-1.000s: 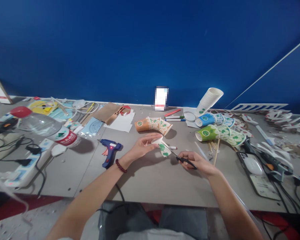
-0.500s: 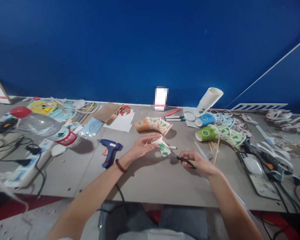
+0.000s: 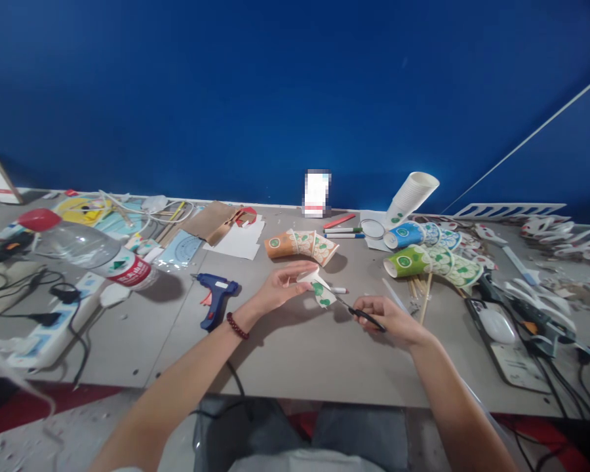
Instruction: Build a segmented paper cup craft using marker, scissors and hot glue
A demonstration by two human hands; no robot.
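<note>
Between thumb and fingers, my left hand [image 3: 280, 287] holds a cut paper cup piece [image 3: 323, 294], white with green leaf prints. My right hand [image 3: 381, 316] is closed on the handles of black-handled scissors [image 3: 366, 317], whose blades point left and meet the cup piece. A marker with a white barrel [image 3: 341, 290] lies on the table just behind the blades. Behind my hands lies an orange-patterned cup shape [image 3: 295, 244] of joined cup pieces. A blue glue gun [image 3: 216, 296] rests to the left of my left hand.
A large plastic bottle [image 3: 96, 252] lies at the left beside a power strip [image 3: 61, 328]. Green [image 3: 415, 262] and blue [image 3: 408, 235] cup shapes and a tilted cup stack [image 3: 413, 195] stand right of centre. A phone [image 3: 509, 351] lies at the right among cables.
Almost nothing differs. The scissors and my right hand have shifted very slightly; both hands keep their hold.
</note>
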